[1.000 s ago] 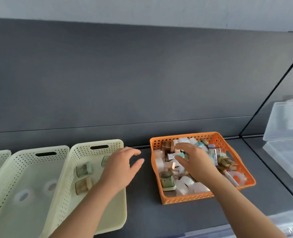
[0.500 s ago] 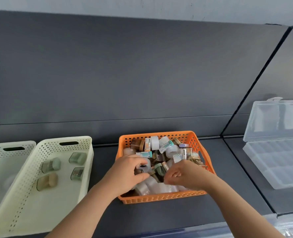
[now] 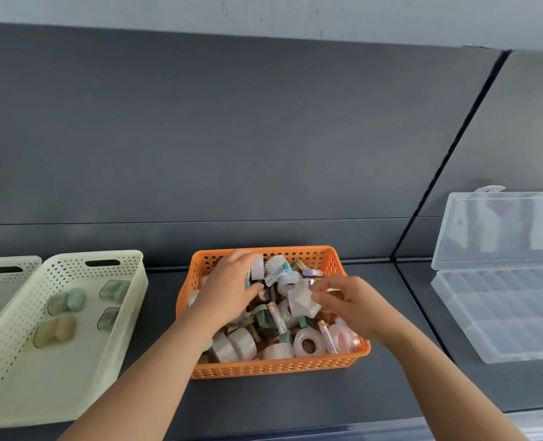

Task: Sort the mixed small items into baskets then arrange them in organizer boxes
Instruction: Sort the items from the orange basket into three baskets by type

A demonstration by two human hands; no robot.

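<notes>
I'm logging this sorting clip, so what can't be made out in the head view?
Head view:
1. Items beneath the left hand in the orange basket: covered by the hand.
2. Whether the right hand grips the white tape roll: fingers overlap it, blurred.
3. Far-left cream basket: cut by the left edge.
4. Clear organizer box: cut by the right edge.
</notes>
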